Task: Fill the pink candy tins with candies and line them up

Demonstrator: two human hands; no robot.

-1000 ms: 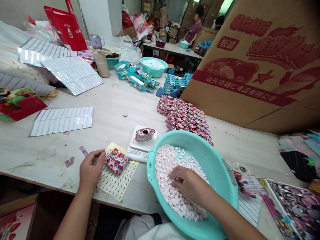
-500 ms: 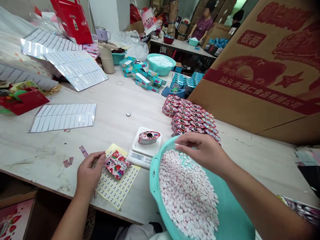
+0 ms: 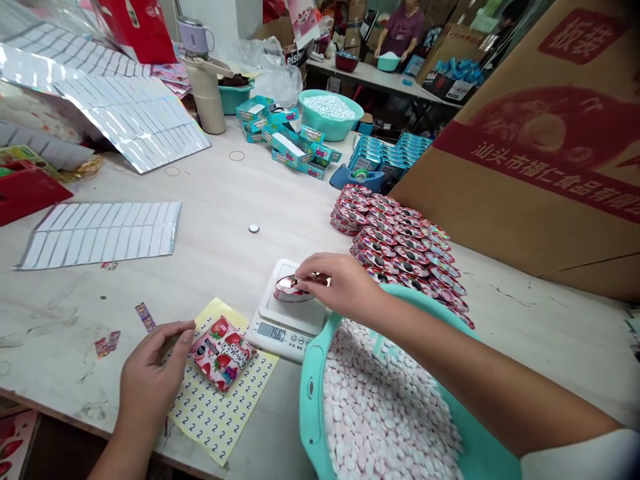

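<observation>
My right hand (image 3: 340, 283) reaches over the white digital scale (image 3: 284, 333), fingertips pinched at the opening of a red oval tin (image 3: 285, 288) on its plate. What the fingertips hold is hidden. The display reads 75.6. My left hand (image 3: 155, 373) is curved, thumb and fingers apart, beside a flat strawberry-print packet (image 3: 223, 353). Beneath the packet lies a yellow sheet (image 3: 215, 427) printed with rows of the number 2. A turquoise basin (image 3: 311, 407) of small pale pink candies (image 3: 385, 413) stands right of the scale, under my right forearm.
Stacked red oval tins (image 3: 395, 243) stand behind the basin, beside a large cardboard box (image 3: 530, 220). Teal cartons (image 3: 295, 150), a basin of white candies (image 3: 333, 127) and a tumbler (image 3: 207, 100) stand farther back. Label sheets (image 3: 105, 233) lie left. A person (image 3: 403, 33) works at another table.
My right hand has moved left from above the basin to the tin on the scale. My left hand stays beside the packet. The view has shifted slightly.
</observation>
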